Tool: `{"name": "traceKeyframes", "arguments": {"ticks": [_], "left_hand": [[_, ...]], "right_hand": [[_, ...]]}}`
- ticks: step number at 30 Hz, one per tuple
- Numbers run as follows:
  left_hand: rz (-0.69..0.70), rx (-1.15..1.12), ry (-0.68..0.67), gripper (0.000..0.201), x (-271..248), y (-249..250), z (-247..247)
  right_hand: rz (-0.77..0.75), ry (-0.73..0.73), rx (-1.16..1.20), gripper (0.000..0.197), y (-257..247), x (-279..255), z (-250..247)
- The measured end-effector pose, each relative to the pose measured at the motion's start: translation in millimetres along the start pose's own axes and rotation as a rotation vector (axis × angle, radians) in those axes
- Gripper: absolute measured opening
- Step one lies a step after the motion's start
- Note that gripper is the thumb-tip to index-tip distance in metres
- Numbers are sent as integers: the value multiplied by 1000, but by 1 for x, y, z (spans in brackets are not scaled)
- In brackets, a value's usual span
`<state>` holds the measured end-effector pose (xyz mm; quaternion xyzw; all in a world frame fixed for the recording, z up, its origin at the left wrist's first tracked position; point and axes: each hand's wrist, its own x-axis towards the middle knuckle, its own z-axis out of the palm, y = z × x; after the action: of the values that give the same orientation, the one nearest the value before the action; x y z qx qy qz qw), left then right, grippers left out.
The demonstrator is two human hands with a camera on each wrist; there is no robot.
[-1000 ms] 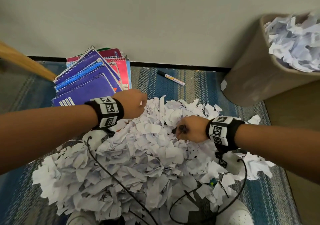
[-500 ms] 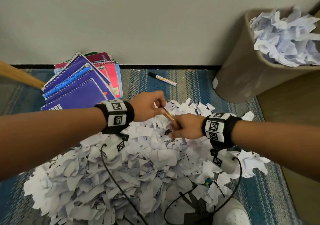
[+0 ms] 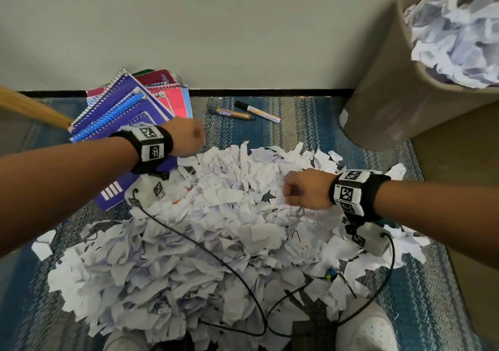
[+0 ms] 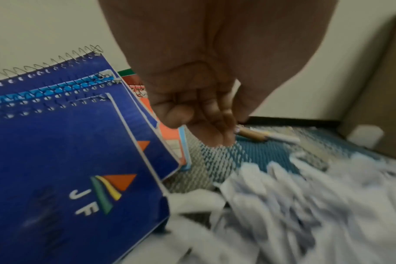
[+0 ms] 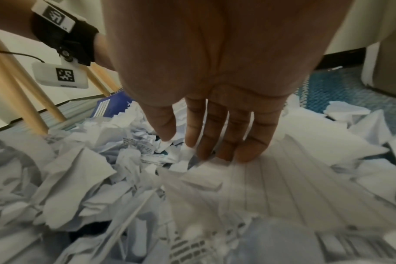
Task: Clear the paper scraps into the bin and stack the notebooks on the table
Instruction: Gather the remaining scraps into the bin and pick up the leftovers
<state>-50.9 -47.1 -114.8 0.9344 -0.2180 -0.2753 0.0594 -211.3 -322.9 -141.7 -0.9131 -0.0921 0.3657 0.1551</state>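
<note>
I am seeing the paper scraps [image 3: 194, 232] lying in a wide heap on a striped blue rug [image 3: 310, 124] that is running up to a pale wall with a dark baseboard. The notebooks [image 3: 127, 107] are fanned out on the rug at the heap's far left edge, against the wall, the nearest purple one partly under the scraps. The bin [image 3: 399, 94] is standing at the far right of the rug, already heaped with crumpled paper. Two markers, one gold [image 3: 233, 113] and one white [image 3: 260, 111], are lying just beside each other on the bare rug between the notebooks and the bin. A wooden table leg [image 3: 29, 107] is slanting in at the left, touching the notebooks' corner. Black cables are trailing across the heap.

My left hand [image 3: 186, 138] is hovering over the heap's far edge by the notebooks, fingers loosely curled and holding nothing, though its wrist view is blurred. My right hand [image 3: 305, 192] is lying on the scraps with its fingers [image 5: 226, 135] nearly straight, tips pressing on a lined sheet.
</note>
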Motion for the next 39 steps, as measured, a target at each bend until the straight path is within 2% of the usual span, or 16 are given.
{"name": "traceKeyframes", "arguments": {"ticks": [3,7,9,11,12,15,17,19,21,23,26,30,33,36,39], "left_hand": [[128,272,-310,12,-20,5,14],[124,555,-566,35,-43,-3,25],[168,547,-534,53,-55,-13,43],[189,477,-370,78,-67,-24,66],[198,431,-271,81,-71,-30,79],[199,143,-72,72,-83,-41,103],[99,-82,12,69,-89,-43,104],[-3,-224,70,69,-91,-47,99],[-73,-325,23,71,-88,-49,91],[-101,-330,-68,68,-86,-49,84],[-7,-188,-139,47,-84,-47,80],[82,-68,-216,44,-87,-46,78],[65,-31,-204,32,-86,-46,69],[11,-117,-167,41,-84,-39,50],[63,-171,-290,51,-84,-28,29]], "right_hand": [[-28,31,-52,20,-10,2,-3],[-114,119,-87,22,-30,8,-5],[-242,134,-93,37,-47,8,0],[-404,98,-161,60,-66,6,11],[-465,52,-241,70,-77,4,18],[-533,-127,-486,80,-94,5,43],[-498,-208,-547,77,-93,7,51],[-479,-228,-570,75,-90,8,49],[-469,-220,-578,73,-87,9,43],[-454,-220,-572,72,-87,10,39],[-450,-214,-560,68,-88,11,36],[-416,-204,-579,61,-88,7,29],[-344,-187,-617,61,-82,4,23],[-302,-194,-632,63,-74,3,16],[-270,-171,-598,51,-67,-2,11]]}}
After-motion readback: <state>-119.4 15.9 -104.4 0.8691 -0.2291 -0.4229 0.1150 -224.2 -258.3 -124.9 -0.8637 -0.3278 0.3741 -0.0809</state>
